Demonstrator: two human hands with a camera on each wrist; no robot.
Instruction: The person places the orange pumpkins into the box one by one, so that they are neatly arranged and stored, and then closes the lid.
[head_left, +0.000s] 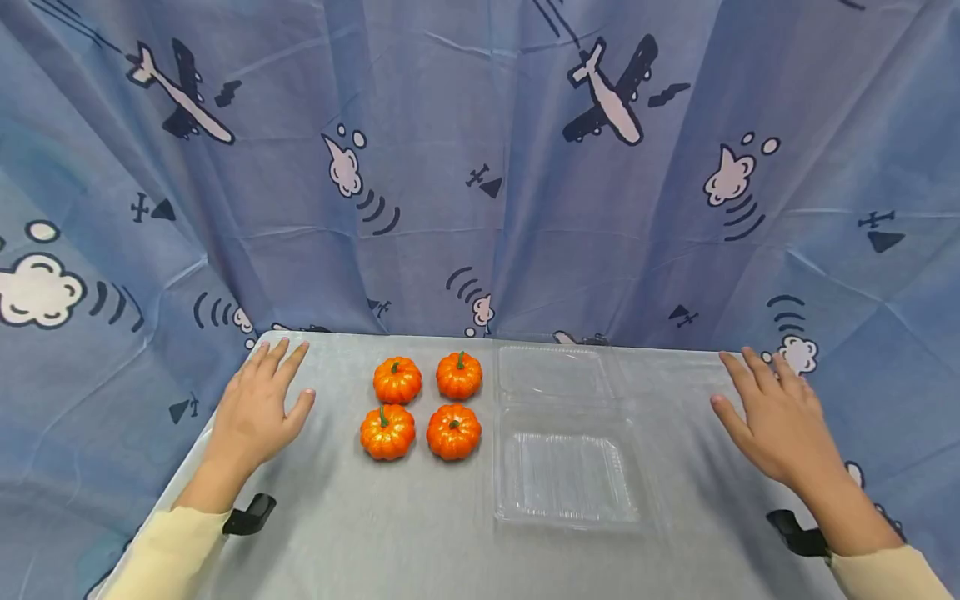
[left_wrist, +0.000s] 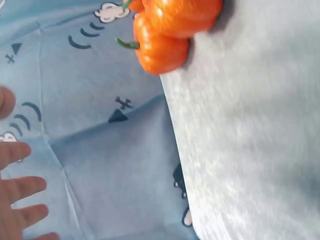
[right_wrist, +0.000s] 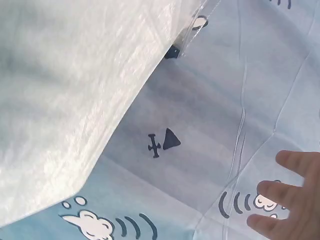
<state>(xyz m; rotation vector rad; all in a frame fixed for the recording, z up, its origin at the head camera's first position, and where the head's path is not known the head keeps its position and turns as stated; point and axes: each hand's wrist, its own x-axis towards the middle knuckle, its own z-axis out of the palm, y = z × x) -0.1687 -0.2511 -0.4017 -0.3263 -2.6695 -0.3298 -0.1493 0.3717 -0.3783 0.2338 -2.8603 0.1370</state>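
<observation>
Several small orange pumpkins (head_left: 387,432) with green stems sit in two rows, left of the table's middle. Right beside them lies a clear plastic clamshell box (head_left: 570,475), its lid (head_left: 555,372) folded back toward the curtain. My left hand (head_left: 258,408), fingers spread and holding nothing, hovers over the table's left side, nearest the pumpkins. The left wrist view has its fingertips (left_wrist: 30,187) at the left edge, apart from the pumpkins (left_wrist: 162,47). Over on the right side, my right hand (head_left: 783,421) is also spread and bare, apart from the box; its fingers (right_wrist: 280,192) show in the right wrist view.
A pale grey cover lies over the table (head_left: 405,533). Behind and around it hangs a blue curtain (head_left: 420,167) printed with planes and clouds, close to the table's back edge. Dark straps with small mounts (head_left: 251,515) sit at both wrists, below cream sleeves (head_left: 168,554).
</observation>
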